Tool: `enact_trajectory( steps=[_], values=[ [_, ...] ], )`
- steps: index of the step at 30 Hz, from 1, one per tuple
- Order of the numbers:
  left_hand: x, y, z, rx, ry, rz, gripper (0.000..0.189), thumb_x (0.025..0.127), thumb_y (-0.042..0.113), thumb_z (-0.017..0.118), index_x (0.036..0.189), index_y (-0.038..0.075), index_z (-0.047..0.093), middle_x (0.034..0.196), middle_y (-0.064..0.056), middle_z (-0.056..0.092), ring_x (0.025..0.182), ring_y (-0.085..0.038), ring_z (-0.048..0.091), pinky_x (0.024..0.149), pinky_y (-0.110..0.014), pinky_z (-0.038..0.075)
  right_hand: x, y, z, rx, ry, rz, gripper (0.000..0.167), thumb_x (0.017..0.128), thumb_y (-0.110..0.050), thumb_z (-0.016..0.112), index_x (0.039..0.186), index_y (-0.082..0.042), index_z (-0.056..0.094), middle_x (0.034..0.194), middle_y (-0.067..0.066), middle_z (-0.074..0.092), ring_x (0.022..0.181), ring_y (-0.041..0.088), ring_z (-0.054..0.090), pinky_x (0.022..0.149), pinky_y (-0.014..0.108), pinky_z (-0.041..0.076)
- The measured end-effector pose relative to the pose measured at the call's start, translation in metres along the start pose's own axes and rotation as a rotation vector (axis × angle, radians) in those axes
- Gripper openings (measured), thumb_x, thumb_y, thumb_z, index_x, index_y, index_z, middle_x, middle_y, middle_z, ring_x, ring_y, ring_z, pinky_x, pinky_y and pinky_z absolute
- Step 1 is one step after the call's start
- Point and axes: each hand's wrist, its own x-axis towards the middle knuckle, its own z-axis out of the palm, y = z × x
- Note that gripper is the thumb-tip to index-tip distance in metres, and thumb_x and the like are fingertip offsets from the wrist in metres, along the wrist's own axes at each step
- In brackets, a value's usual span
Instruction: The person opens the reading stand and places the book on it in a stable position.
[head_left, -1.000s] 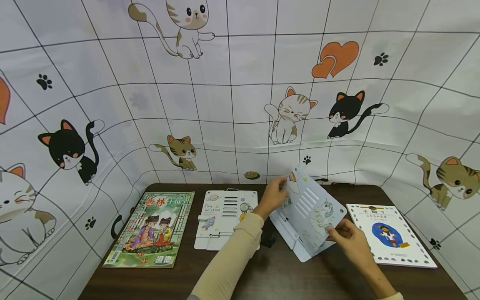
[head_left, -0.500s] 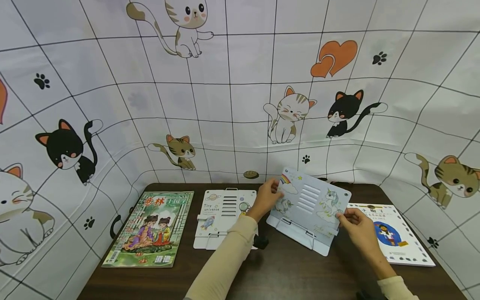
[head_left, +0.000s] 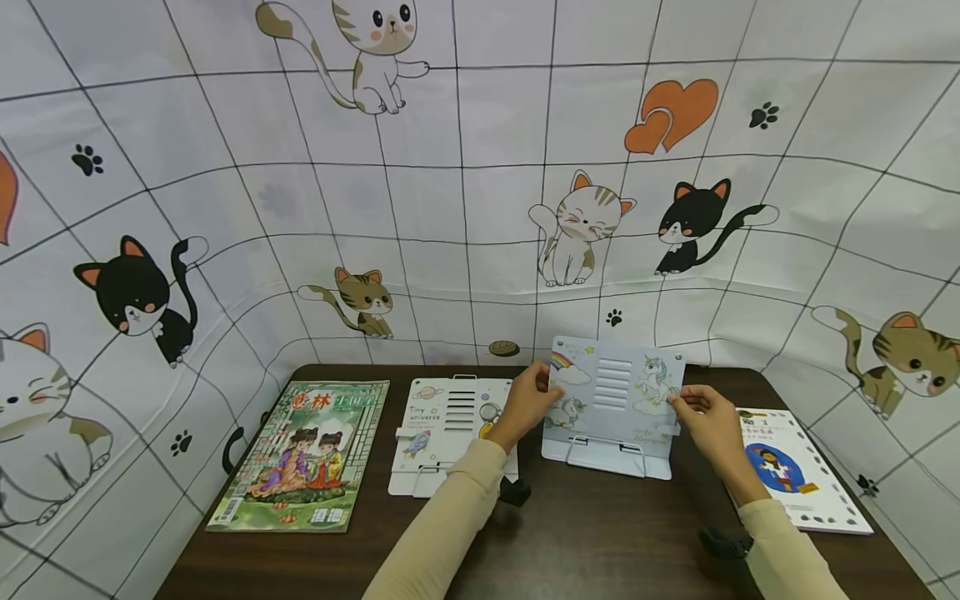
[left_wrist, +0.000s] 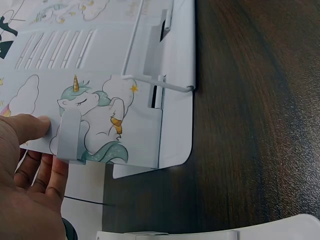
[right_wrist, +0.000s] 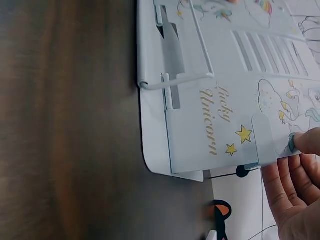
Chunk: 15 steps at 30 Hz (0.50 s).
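A pale metal book stand (head_left: 611, 400) printed with unicorns and a rainbow stands tilted up at the back right of the table, its wire page holder low in front. My left hand (head_left: 529, 403) pinches its left edge, thumb on the printed face and fingers behind, as the left wrist view shows beside a side clip (left_wrist: 70, 135). On the opposite edge, my right hand (head_left: 705, 421) pinches the panel the same way, near the "Lucky Unicorn" lettering (right_wrist: 216, 120) in the right wrist view. The stand's base plate (head_left: 607, 468) lies close over the tabletop.
Left of it lies a second, flat book stand (head_left: 427, 425) marked "Tiny universe", partly behind my left arm. A green magazine (head_left: 303, 454) is at the far left. A white book (head_left: 806, 475) lies at the right. Cat-print cloth (head_left: 495, 208) hangs behind the dark table (head_left: 585, 542).
Both hands have turned the unicorn stand from a slanted angle to nearly square with the table's back edge. It has moved slightly back, and its panel now faces forward.
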Motion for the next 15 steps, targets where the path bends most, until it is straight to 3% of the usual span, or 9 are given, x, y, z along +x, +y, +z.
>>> enact_trajectory(
  steps=[6,15],
  values=[
    [-0.001,0.000,0.000,-0.012,0.022,0.013,0.017,0.101,0.011,0.074,0.114,0.006,0.064,0.106,-0.009,0.071,0.090,-0.011,0.063,0.076,-0.023,0.052,0.017,0.003,0.008,-0.016,0.039,-0.037,0.038,0.103,-0.021,0.072,0.125,0.010,0.067,0.117,0.030,0.073,0.076,-0.019,0.055,0.066,0.009,0.051],
    [-0.002,0.000,0.003,-0.035,0.035,0.038,0.017,0.101,0.010,0.073,0.115,0.004,0.065,0.106,-0.010,0.071,0.089,-0.009,0.062,0.075,-0.021,0.052,0.027,0.002,0.009,-0.077,0.046,-0.036,0.038,0.104,-0.026,0.071,0.126,0.005,0.070,0.118,0.027,0.076,0.076,-0.021,0.053,0.066,0.008,0.049]
  ],
)
